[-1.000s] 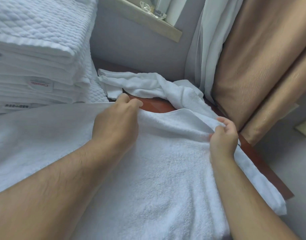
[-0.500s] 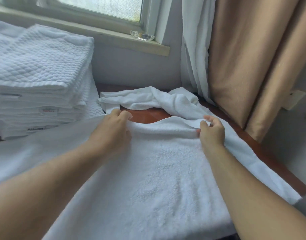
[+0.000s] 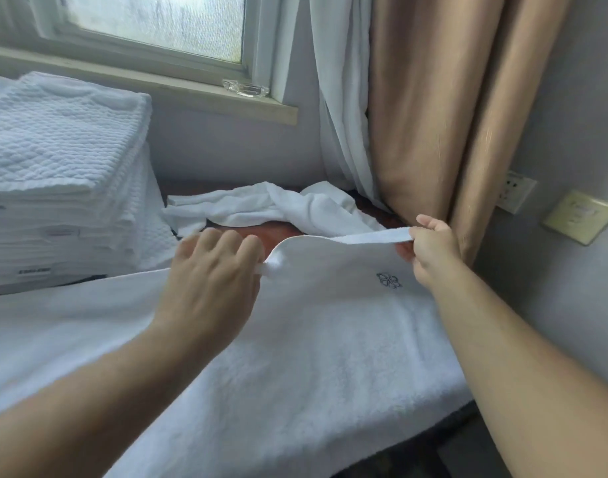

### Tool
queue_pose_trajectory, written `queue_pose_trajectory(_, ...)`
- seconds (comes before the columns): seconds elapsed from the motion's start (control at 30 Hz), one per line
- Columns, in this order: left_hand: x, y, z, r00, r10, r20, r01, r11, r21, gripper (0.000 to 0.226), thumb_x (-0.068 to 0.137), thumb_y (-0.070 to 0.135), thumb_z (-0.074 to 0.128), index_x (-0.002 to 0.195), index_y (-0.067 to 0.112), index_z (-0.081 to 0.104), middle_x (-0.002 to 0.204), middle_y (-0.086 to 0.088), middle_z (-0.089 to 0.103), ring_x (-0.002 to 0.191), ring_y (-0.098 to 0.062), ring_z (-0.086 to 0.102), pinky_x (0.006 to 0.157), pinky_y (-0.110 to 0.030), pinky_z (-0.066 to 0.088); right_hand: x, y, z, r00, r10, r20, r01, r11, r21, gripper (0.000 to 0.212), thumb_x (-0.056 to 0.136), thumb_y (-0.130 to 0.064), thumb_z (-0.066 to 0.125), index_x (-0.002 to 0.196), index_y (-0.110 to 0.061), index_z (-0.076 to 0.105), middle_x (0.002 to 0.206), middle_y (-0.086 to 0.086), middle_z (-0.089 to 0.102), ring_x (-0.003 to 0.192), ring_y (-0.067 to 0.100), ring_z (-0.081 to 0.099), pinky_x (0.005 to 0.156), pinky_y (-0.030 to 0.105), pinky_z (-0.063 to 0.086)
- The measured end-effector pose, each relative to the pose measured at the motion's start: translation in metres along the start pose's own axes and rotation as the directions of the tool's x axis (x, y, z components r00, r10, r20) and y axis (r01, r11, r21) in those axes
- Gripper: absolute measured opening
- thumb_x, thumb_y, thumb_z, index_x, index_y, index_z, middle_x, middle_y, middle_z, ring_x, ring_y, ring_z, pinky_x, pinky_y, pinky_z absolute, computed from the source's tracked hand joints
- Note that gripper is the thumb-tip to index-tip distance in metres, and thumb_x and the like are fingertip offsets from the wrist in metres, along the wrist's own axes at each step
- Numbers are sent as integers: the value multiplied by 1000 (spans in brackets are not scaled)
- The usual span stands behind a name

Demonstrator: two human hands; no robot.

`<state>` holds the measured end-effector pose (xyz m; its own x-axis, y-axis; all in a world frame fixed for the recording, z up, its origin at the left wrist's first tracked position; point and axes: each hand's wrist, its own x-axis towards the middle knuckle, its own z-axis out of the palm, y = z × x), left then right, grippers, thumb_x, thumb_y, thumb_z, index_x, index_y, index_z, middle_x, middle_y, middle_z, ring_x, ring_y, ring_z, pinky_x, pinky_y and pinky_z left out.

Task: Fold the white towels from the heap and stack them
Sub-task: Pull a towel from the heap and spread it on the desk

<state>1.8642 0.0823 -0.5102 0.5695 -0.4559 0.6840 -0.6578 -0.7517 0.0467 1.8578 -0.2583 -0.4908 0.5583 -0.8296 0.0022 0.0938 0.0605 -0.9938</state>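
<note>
Head view: left hand (image 3: 209,288) and right hand (image 3: 433,251) pinch towel's (image 3: 330,339) raised far edge.

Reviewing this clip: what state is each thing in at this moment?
spread towel: lying flat, far edge lifted
left hand: gripping that edge
right hand: pinching the edge's hem
crumpled towel: unfolded, lying behind
towel stack: folded, piled at left
beige curtain: hanging gathered

A spread towel (image 3: 330,357) is being carried across the front of the bench (image 3: 285,234), its far edge being held up by the left hand (image 3: 209,281) and, further right, the right hand (image 3: 433,250). Behind it a crumpled towel (image 3: 271,208) is being borne by the bench, flanked by the folded stack (image 3: 61,188) on the left and the curtains (image 3: 433,115) on the right. A glass dish (image 3: 246,88) is being carried by the window sill (image 3: 192,94) behind.
</note>
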Motion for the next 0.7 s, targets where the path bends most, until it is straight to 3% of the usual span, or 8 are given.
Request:
queue_pose_trajectory(0.07,-17,10,7,997,3,77,3,998,-67,13,89,19,66,91,15,54,76,-3,57,69,-33,57,61,-43,45,2,7,-11,997,69,-28,-69,998,15,48,96,12,42,137,-12,47,109,14,61,84,21,62,64,32,55)
queue_pose_trajectory(0.13,-30,16,12,987,1,161,14,996,-92,21,89,31,66,96,15,55,80,-3,61,71,-33,62,57,-41,47,6,11,-21,989,103,-107,-103,995,10,53,96,13,38,140,-13,48,122,16,59,93,25,63,62,32,53)
queue_pose_trajectory(0.23,-44,23,14,971,181,155,-166,981,-103,31,77,39,79,85,15,62,72,-1,60,62,-29,62,47,-35,43,11,14,-35,969,101,-228,-109,994,-23,54,96,7,38,141,-19,55,135,12,56,108,29,61,69,33,53)
queue_pose_trajectory(0.3,-48,27,14,946,315,70,-305,944,-122,20,79,31,76,77,16,62,67,-1,53,56,-27,55,43,-34,37,11,16,-44,953,-1,-301,-62,978,-200,52,93,5,42,135,-20,61,137,11,58,114,30,60,83,33,52)
queue_pose_trajectory(0.37,-50,26,15,920,392,2,-388,912,-132,14,86,27,66,77,17,65,67,-1,50,55,-27,51,43,-35,38,9,19,-53,932,-160,-326,-4,893,-450,50,90,6,47,130,-19,64,136,12,59,117,33,59,91,32,48)
queue_pose_trajectory(0.5,-51,22,18,896,444,-23,-442,883,-157,15,90,32,64,84,20,71,65,1,51,52,-25,52,44,-35,43,6,22,-68,929,-295,-223,57,710,-702,49,88,5,51,127,-22,64,131,14,62,113,36,61,92,36,51)
queue_pose_trajectory(0.7,-51,22,22,849,529,0,-518,831,-205,24,96,34,52,95,21,72,66,3,57,56,-24,56,46,-36,47,-3,38,-79,944,-325,-53,137,534,-835,52,87,9,45,127,-19,62,132,13,57,109,32,59,83,32,45)
